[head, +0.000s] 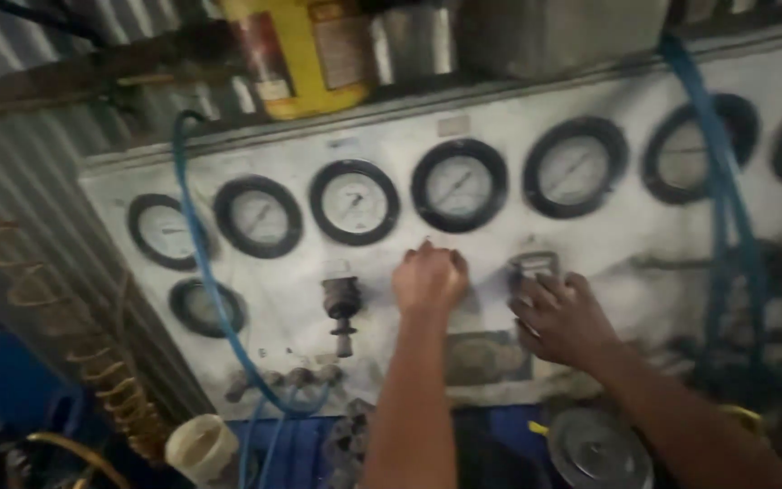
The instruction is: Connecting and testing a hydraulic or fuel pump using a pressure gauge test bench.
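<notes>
Hands first: your left hand (pixel 429 279) is up against the white panel (pixel 391 299), fingers curled into a loose fist over some fitting just under the row of gauges; what it grips is hidden behind the knuckles, so you cannot tell what it holds. Your right hand (pixel 561 317) sits just beside it, fingers bent around a small metal knob (pixel 532 268) on the panel, thumb side toward you. The two hands are near each other but apart.

Above your left hand is a round gauge (pixel 459 185), one of a line of black-rimmed dials running across the panel. Left of that hand a dark valve (pixel 342 303) sticks out of the panel. A blue hose (pixel 199 263) loops down the left side, and another blue hose (pixel 726 195) hangs at the right. A yellow can (pixel 305 54) stands on the shelf above. Below your right forearm lies a round metal lid (pixel 599 448).
</notes>
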